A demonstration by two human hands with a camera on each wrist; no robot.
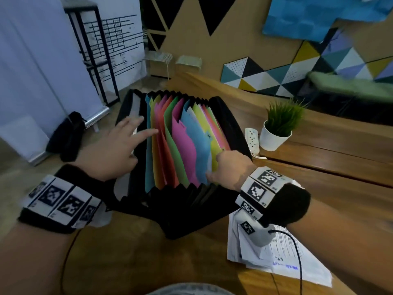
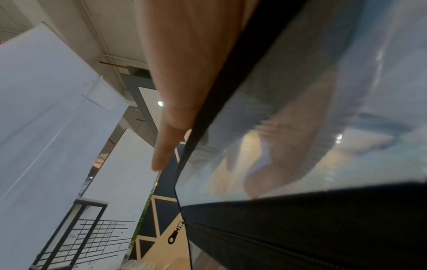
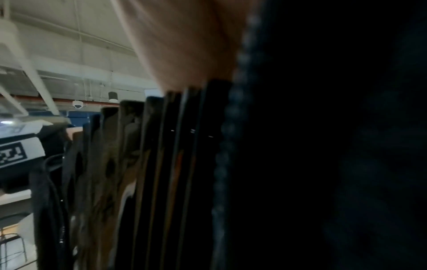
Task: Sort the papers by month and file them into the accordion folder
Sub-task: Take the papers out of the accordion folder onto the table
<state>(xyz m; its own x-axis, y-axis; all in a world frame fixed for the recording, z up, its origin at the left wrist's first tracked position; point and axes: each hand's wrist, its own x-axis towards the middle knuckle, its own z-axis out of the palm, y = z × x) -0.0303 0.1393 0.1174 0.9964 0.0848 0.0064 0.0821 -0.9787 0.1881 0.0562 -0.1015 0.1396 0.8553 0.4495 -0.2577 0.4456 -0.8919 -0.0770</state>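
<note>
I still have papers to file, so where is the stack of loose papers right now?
In the head view the loose papers lie on the wooden table at lower right, under the right wrist, beside the near right corner of the accordion folder.

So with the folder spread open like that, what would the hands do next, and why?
Probably the right hand lets go of the dividers and picks a sheet from the papers beside it. The accordion folder already stands fanned open, the left hand bracing its end, and neither hand holds a paper.

Black accordion folder [image 1: 225,124] open; white papers [image 1: 282,258] beside.
</note>
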